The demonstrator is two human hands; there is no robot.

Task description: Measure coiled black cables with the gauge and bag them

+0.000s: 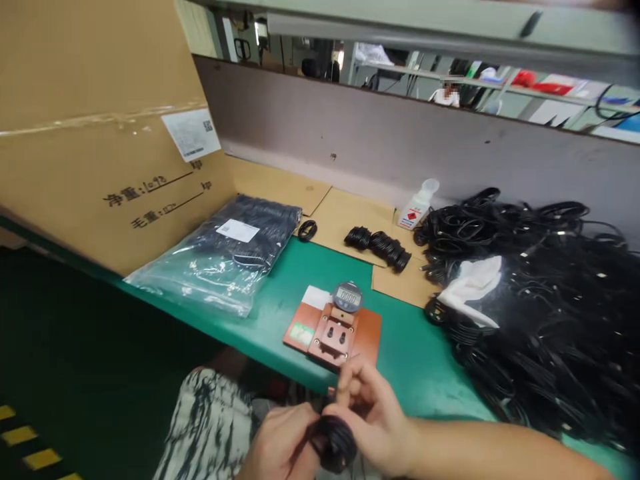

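Observation:
My left hand is closed around a coiled black cable low in the view, over my lap. Close beside it, my right hand has its thumb and fingers pinched together at the upper end of the same cable. Just beyond my hands, a digital gauge is mounted on a reddish-brown base on the green table. Farther back, several small black coils lie in a row on cardboard, and a single coil lies to their left.
A large cardboard box stands at the left, beside a clear bag of black items. Black cables are heaped at the right, with white cloth on top. A white bottle stands near the back panel.

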